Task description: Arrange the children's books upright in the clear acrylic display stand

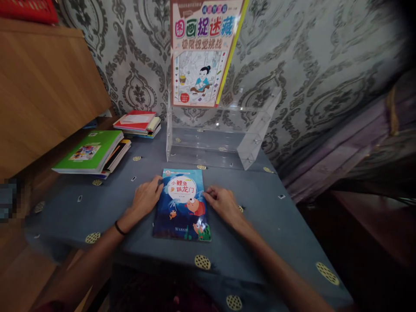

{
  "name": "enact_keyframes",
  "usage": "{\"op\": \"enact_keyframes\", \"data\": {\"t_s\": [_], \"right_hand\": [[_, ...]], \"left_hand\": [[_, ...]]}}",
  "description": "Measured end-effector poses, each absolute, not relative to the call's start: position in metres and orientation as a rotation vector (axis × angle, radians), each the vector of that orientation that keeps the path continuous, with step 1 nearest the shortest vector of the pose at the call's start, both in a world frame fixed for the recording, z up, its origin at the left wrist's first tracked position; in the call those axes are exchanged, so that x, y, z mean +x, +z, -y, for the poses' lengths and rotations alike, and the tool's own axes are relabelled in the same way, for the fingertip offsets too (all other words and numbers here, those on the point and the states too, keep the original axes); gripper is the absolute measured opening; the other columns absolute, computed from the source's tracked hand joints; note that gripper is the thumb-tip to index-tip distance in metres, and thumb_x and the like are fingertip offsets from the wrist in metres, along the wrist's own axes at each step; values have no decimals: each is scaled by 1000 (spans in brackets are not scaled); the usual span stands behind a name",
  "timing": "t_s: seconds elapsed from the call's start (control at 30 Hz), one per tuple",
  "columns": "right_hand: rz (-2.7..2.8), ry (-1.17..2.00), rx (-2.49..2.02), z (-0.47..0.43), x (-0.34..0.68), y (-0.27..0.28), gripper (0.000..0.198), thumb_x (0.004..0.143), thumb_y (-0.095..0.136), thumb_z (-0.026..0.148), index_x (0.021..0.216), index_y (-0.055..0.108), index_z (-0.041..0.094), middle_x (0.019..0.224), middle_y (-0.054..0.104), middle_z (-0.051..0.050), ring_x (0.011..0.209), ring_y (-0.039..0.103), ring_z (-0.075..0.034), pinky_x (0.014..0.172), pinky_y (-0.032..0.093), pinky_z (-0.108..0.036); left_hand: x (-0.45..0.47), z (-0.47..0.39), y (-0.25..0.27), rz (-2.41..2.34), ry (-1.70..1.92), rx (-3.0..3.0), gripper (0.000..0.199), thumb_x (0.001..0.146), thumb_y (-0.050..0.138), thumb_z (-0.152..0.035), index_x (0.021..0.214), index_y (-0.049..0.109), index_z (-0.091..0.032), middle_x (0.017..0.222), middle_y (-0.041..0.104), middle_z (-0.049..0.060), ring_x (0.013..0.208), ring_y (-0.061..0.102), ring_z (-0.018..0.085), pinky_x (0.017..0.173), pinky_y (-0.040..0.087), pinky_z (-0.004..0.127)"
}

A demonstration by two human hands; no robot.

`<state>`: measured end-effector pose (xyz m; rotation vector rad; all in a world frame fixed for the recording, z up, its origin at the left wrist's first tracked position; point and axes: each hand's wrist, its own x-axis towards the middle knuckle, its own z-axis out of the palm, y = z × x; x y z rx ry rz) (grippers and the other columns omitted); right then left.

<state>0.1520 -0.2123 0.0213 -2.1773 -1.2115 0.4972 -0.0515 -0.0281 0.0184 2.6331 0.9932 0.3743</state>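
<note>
A blue picture book point(164, 219) with orange cartoon fish and a white title circle lies face up on the cloth-covered table in front of me. My left hand point(147, 195), with a dark band at the wrist, has its curled fingers on the book's upper left edge. Across from it, my right hand point(222, 201) is closed at the upper right edge, thumb and bent fingers against the book. The fingertips under the edges are partly hidden. Behind the book stands a clear acrylic book rack point(208, 154), and a large picture-puzzle book point(198, 41) leans upright on its top tier.
To the left, a green book point(94, 149) tops one stack, and a red-covered book point(134, 121) tops another farther back. A wooden cabinet point(48, 82) borders the table's left side. Patterned wallpaper point(139, 86) rises behind. The grey-blue tablecloth point(260, 242) bears pineapple prints.
</note>
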Motion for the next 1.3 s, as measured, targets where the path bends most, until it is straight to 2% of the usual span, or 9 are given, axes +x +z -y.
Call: {"op": "enact_keyframes", "data": {"t_s": [0.13,0.23,0.33,0.4,0.5,0.77,0.93,1.1,1.3], "right_hand": [[1562,224,-2078,187,121,24,23,94,48,19,105,68,19,104,74,-11,98,69,-24,86,54,-36],[1904,179,-1835,157,94,15,38,93,47,11,128,60,12,138,60,-18,132,53,-25,111,43,-41],[1990,189,-1842,132,85,2,49,97,45,20,142,47,2,152,45,-24,145,38,-29,120,33,-46],[1982,186,-1887,124,90,-5,56,100,44,29,147,41,0,156,38,-25,149,31,-31,121,31,-50],[1906,156,-1987,123,109,-10,62,101,42,41,148,41,0,157,37,-25,150,28,-31,122,28,-50],[1613,130,-2297,144,145,-12,76,102,25,56,150,38,-1,160,31,-25,152,23,-31,122,25,-48],[1562,82,-2356,167,138,-18,76,101,28,56,152,35,1,161,29,-24,151,25,-31,122,24,-49],[1634,37,-2317,205,117,-24,76,101,27,58,157,24,7,161,29,-23,150,26,-34,121,23,-56],[1686,56,-2232,242,87,-19,82,97,42,62,158,22,12,160,32,-24,150,26,-38,120,24,-61]], "left_hand": [[-43,28,8,-749,600,2745,26,99,41,-21,116,59,-19,117,66,10,111,60,23,96,49,39],[-40,23,-6,-646,646,2749,34,99,36,-16,127,55,-17,132,61,11,123,55,23,104,47,41],[-40,19,-16,-639,621,2755,41,99,31,-14,135,50,-16,138,59,13,130,52,24,106,45,44],[-41,18,-18,-661,592,2764,43,98,32,-14,138,48,-16,137,59,13,131,51,24,105,46,45],[-40,20,-16,-707,548,2781,43,98,33,-16,139,48,-15,136,60,15,130,51,26,104,46,47],[-38,24,-7,-761,425,2786,43,98,33,-15,139,47,-14,140,57,15,131,49,27,104,44,46],[-38,25,-6,-790,374,2798,45,98,32,-14,141,45,-15,142,57,14,132,47,27,106,42,46],[-39,24,-8,-780,359,2827,44,99,32,-16,141,45,-14,143,55,14,130,48,28,105,42,45],[-40,25,-8,-751,419,2802,44,99,31,-17,140,46,-15,144,55,15,130,48,29,104,44,48]]}}
